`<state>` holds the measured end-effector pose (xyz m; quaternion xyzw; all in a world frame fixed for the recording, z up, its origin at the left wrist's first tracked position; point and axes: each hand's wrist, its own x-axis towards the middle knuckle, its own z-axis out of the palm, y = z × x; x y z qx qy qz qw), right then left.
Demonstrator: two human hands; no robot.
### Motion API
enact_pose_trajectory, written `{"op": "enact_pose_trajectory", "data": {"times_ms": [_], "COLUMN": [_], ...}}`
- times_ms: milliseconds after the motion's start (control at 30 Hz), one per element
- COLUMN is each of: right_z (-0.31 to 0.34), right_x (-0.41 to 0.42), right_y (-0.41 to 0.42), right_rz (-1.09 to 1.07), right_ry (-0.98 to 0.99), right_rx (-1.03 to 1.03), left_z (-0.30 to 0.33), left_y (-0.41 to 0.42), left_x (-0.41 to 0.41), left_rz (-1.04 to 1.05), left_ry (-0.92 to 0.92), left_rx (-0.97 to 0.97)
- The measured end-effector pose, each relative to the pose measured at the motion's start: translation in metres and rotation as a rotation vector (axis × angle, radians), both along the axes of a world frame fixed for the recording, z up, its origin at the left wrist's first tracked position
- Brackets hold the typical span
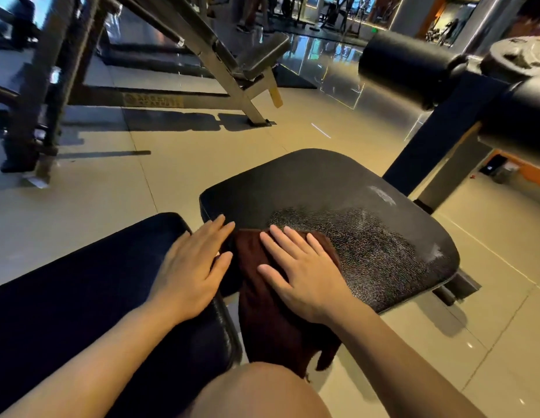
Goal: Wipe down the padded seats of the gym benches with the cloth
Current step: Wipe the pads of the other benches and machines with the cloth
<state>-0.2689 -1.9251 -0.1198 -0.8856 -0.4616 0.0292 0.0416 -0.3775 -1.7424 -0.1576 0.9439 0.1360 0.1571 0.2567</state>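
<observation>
Risk first: most of the cloth (pixel 271 303) hangs off the near edge of the seat pad (pixel 338 224), down into the gap beside the long back pad (pixel 81 282). Only its top end sits on the padding, so if I push forward too lightly the hanging weight could drag it off the edge onto the floor (pixel 142 161). Second risk, I reckon: the cloth is bunched, not spread, so a stroke may cover only a narrow strip and skip the far edge and right corner of the seat, where the worn, cracked patch (pixel 368 236) could snag fibres

Right hand (pixel 305 273) lies flat on the cloth at the near-left corner of the seat, fingers (pixel 281 239) straight and slightly spread, pressing down, not curled round anything. Their tips sit at the cloth's upper edge, just reaching onto bare padding. Left hand (pixel 190 263) is also flat and relaxed, resting across the end of the back pad, fingertips (pixel 225 223) on the seat's left edge, thumb touching the cloth's side. Neither hand is pinching it

Seat looks mostly unwiped to me
</observation>
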Motion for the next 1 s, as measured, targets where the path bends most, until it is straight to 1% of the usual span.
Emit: {"op": "enact_pose_trajectory", "data": {"times_ms": [67,133,200,233,300,367,433,567,633,700,800,867,933,1000], "right_z": [0.001,0.005,0.009,0.010,0.010,0.009,0.008,0.004,0.002,-0.001,0.000,-0.001,-0.001,-0.003], "right_x": [0.009,0.025,0.034,0.033,0.024,0.011,-0.004,-0.041,-0.035,-0.011,0.019,0.014,-0.014,-0.044], "right_y": [-0.007,-0.020,-0.032,-0.034,-0.033,-0.027,-0.024,-0.009,0.002,0.013,0.028,0.028,0.011,-0.014], "right_rz": [-0.103,-0.264,-0.399,-0.411,-0.346,-0.283,-0.236,0.009,0.061,0.024,-0.182,-0.247,-0.217,-0.125], "right_ry": [-0.003,-0.007,-0.044,-0.076,-0.057,0.001,-0.012,0.058,0.078,0.065,0.036,0.018,-0.001,0.010], "right_rx": [-0.026,-0.044,-0.009,0.029,0.045,-0.030,-0.055,-0.003,0.010,0.030,0.028,0.039,0.069,0.092], "left_z": [0.000,0.000,0.001,0.001,0.002,0.002,0.001,0.000,0.001,0.003,0.005,0.005,0.005,0.004], "left_y": [-0.001,0.000,-0.001,-0.002,-0.003,-0.004,-0.004,-0.004,-0.002,-0.001,-0.004,-0.004,-0.005,-0.005], "left_x": [0.001,0.000,0.001,0.001,0.002,0.001,0.002,0.003,0.004,0.002,0.001,0.003,0.003,0.001], "left_rz": [-0.009,0.015,0.039,0.049,0.057,0.042,0.039,0.024,-0.015,-0.023,-0.022,-0.013,-0.004,0.007], "left_ry": [0.005,-0.001,-0.008,-0.010,-0.017,-0.016,-0.020,-0.004,0.012,0.030,0.076,0.107,0.098,0.054], "left_rx": [0.014,-0.007,-0.015,-0.016,-0.011,0.011,0.004,0.009,0.004,-0.009,0.051,0.086,0.089,0.063]}}
